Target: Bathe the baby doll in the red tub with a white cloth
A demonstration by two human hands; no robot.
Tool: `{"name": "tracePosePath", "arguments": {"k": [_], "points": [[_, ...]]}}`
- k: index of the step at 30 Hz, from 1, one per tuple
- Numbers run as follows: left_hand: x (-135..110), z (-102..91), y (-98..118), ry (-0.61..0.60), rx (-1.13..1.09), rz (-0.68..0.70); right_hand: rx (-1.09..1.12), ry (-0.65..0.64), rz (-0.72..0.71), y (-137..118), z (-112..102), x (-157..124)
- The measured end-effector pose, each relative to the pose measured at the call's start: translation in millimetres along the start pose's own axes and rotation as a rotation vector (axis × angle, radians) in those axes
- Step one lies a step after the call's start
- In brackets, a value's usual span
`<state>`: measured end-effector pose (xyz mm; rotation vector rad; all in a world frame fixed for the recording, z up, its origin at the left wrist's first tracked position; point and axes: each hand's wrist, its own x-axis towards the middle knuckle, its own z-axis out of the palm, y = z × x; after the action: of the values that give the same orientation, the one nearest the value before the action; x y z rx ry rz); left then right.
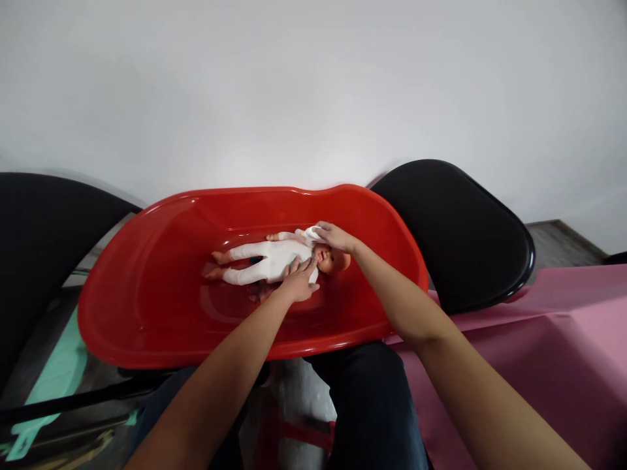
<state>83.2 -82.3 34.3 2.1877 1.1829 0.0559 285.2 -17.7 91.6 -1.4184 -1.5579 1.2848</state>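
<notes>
Baby doll [333, 261] lies on its back in the middle of a red plastic bathtub [147, 307], with its head toward the right and its bare feet toward the left. It wears a white long suit [272, 258]. The person's left hand [300, 282] rests on the chest of the doll, open and with the fingers spread, and it does not seem to grip. The right hand [336, 236] lies over the top of the doll's face and head, and its fingertips touch a small white cloth [309, 233] beside the doll's head. I cannot tell if these fingers really pinch the cloth or only touch it. The two hands are apart, but they are near each other, and both are on the doll.

Below the tub, the person's dark trousers [372, 405] show, and between the legs there is a white plastic sheet [298, 398] with a red stand [298, 434]. To the right, a pink cloth [548, 346] covers a surface. Two black rounded panels [445, 235] and [44, 261] stand behind the tub on the right and left sides. A mint green piece [53, 385] lies low on the left. Farther away are a brown floor [558, 238] and a white wall [313, 85].
</notes>
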Motion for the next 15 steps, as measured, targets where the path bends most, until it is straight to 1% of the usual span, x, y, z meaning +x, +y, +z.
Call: {"name": "tracePosePath", "arguments": {"k": [1, 2, 4, 6, 7, 8, 9, 11, 12, 13, 14, 15], "points": [[2.2, -1.5, -0.6, 0.079, -0.076, 0.019, 0.104, 0.010, -0.024, -6.2, 0.4, -0.5], [4.9, -3.9, -1.3, 0.185, -0.170, 0.033, 0.207, 0.025, -0.039, -12.2, 1.0, -1.1], [11.2, -11.1, -2.5, 0.462, -0.384, 0.018, 0.403, 0.031, -0.032, -22.3, 2.9, -2.4], [17.5, -20.1, -3.0, 0.731, -0.646, -0.021, 0.557, -0.016, 0.002, -28.2, 7.3, -4.1], [20.2, -24.3, -2.7, 0.812, -0.804, -0.033, 0.611, -0.050, 0.022, -29.5, 10.7, -5.2], [22.6, -27.8, -2.0, 0.843, -0.980, -0.039, 0.647, -0.082, 0.039, -29.7, 14.9, -6.4], [24.4, -30.5, -1.0, 0.828, -1.163, -0.043, 0.662, -0.115, 0.055, -29.2, 19.7, -7.7], [26.7, -32.9, 1.1, 0.740, -1.464, -0.060, 0.639, -0.180, 0.084, -26.9, 29.5, -10.1], [27.2, -33.0, 1.5, 0.707, -1.545, -0.074, 0.596, -0.219, 0.097, -25.5, 33.4, -11.1], [27.3, -32.7, 1.3, 0.703, -1.580, -0.091, 0.527, -0.252, 0.099, -24.2, 35.8, -11.9], [27.1, -32.2, 0.0, 0.726, -1.574, -0.113, 0.429, -0.264, 0.080, -23.0, 36.2, -12.6], [26.6, -31.7, -2.2, 0.769, -1.536, -0.147, 0.303, -0.246, 0.035, -21.8, 34.3, -13.2]]}}
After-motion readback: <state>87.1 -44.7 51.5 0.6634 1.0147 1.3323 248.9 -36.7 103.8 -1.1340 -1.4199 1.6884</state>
